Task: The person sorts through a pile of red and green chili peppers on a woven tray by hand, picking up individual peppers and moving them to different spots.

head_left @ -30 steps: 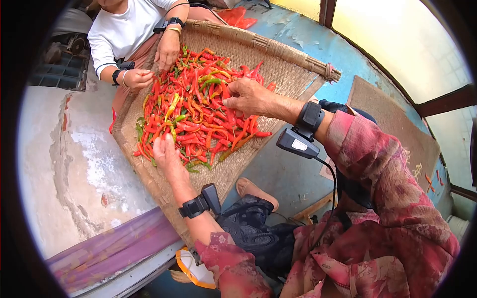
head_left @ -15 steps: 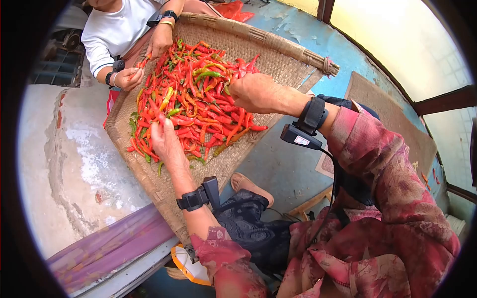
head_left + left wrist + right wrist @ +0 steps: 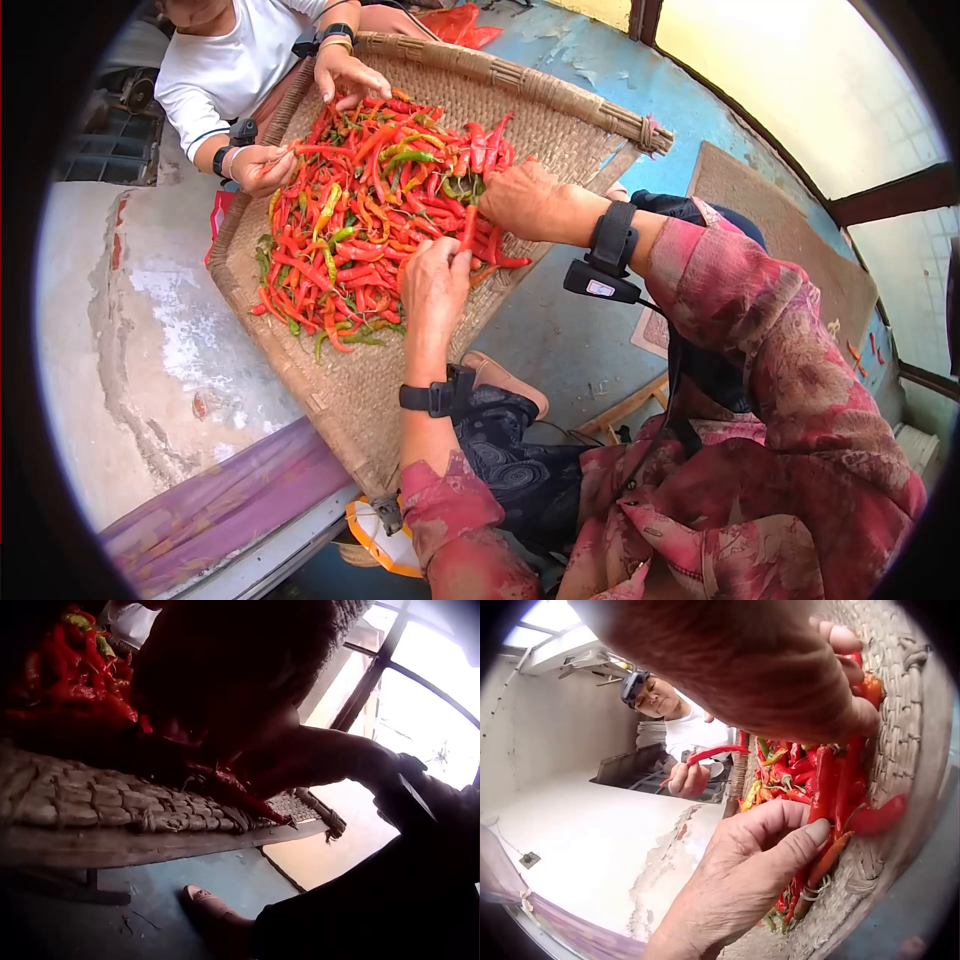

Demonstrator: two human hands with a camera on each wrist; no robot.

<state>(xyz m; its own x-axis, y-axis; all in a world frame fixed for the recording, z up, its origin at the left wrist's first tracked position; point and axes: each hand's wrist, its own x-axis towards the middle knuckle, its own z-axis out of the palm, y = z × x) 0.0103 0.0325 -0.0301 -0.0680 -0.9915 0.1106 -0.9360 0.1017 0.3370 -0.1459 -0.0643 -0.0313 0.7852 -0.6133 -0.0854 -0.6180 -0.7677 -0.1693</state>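
Note:
Red chili peppers [image 3: 365,215], mixed with some green and yellow ones, lie heaped on a woven tray [image 3: 340,400]. At the heap's near edge, my left hand [image 3: 435,285] pinches a long red chili pepper [image 3: 822,787] between thumb and index finger. My right hand [image 3: 530,200] curls close beside it at the right of the heap, around red chili peppers whose tips show past the fingers. In the right wrist view, an orange-red pepper [image 3: 871,688] shows between the right hand's fingers and thumb. The left wrist view is dark around the hands.
Across the tray another person [image 3: 235,75] in white holds a red pepper [image 3: 718,752], with the other hand [image 3: 345,75] over the heap. A thick rim [image 3: 500,75] edges the tray. A purple cloth [image 3: 230,510] lies lower left; a slippered foot [image 3: 508,383] is below.
My left hand has moved right from the heap's left side, close to my right hand. My right hand has shifted slightly right and down. The other person's far hand has opened over the heap.

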